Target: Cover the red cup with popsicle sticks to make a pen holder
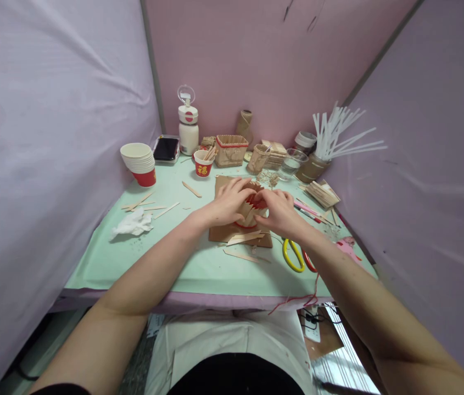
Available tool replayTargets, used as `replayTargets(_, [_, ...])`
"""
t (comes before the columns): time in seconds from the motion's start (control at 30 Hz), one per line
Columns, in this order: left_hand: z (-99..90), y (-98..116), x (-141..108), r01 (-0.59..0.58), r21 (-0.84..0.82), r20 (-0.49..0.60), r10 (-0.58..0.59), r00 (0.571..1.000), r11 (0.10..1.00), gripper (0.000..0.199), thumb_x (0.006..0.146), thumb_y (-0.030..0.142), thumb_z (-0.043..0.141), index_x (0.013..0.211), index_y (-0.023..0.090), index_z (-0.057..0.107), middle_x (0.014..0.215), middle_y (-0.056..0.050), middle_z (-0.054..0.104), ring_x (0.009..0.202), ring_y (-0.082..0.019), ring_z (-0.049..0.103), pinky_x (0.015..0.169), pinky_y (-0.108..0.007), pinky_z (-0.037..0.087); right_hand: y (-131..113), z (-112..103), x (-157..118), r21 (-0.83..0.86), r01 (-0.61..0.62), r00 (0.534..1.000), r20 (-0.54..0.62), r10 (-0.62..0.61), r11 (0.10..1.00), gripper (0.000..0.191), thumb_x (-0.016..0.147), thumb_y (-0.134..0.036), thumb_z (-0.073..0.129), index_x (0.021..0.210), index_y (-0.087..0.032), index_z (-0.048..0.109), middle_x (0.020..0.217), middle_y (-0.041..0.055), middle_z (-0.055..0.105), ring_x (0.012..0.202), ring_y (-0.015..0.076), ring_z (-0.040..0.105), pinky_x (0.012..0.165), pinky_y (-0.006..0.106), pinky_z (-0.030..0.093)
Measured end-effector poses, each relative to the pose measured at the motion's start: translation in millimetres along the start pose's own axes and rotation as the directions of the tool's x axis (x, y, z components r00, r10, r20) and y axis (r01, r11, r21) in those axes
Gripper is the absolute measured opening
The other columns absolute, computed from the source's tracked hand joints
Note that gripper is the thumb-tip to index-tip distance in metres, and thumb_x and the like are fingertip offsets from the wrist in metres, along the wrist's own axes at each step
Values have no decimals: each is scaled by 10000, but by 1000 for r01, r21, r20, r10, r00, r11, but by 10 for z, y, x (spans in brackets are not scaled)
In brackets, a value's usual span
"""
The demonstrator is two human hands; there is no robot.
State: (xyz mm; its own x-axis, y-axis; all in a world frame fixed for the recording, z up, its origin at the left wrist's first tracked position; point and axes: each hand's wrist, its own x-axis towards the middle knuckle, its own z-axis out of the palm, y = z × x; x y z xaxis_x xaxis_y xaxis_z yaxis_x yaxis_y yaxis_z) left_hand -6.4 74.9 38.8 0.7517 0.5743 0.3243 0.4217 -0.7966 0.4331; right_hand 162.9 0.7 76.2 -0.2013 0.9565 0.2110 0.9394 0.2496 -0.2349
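Observation:
Between my hands stands a small cup-shaped piece (248,216) of upright wooden strips, with red around its base and red inside. My left hand (227,204) curls round its left and far side. On the right, my right hand (279,210) grips the wall with thumb and fingers; its fingertips are partly hidden. Beneath lies a brown cardboard sheet (219,233). Several loose wooden strips (245,237) rest on its near edge. Scissors with yellow and red handles (293,257) lie by my right forearm, which partly covers them. Red string (293,299) hangs at the table's front edge.
Stacked paper cups (138,159), a crumpled tissue (133,224) and loose sticks are at left. Behind stand a white bottle (189,134), a red cup (203,167) of sticks, a rectangular wooden-strip box (232,152) and a pot of white strips (314,167). Pens (308,210) lie right.

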Motion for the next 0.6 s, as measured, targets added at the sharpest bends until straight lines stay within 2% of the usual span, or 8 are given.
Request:
replayTargets(0.23, [31,1,-5,8,15,-7,-8,1000,1000,453,684,197,640,1117,231,511,1523,-87,231,1423,-313,119,1092,-580,220,21,104,34,125,-8,999,-43,13,992,308,668,-201,551,956,-234,448,863,10,671,930,244,582,903,441,281])
replayTargets(0.4, [47,-6,-3,-7,13,-17,7,1000,1000,282,704,191,618,977,200,548,1513,-92,261,1413,-305,149,1076,-574,263,42,221,73,103,-12,998,-63,19,995,277,657,-182,518,917,-237,438,853,6,665,899,232,603,898,441,276])
replayTargets(0.6, [41,5,10,-15,-13,-21,15,1000,1000,191,693,182,617,881,192,581,1500,-85,287,1402,-319,168,1047,-586,291,42,252,73,97,-16,996,-81,24,995,253,662,-198,505,903,-235,440,844,14,655,919,247,595,872,433,292])
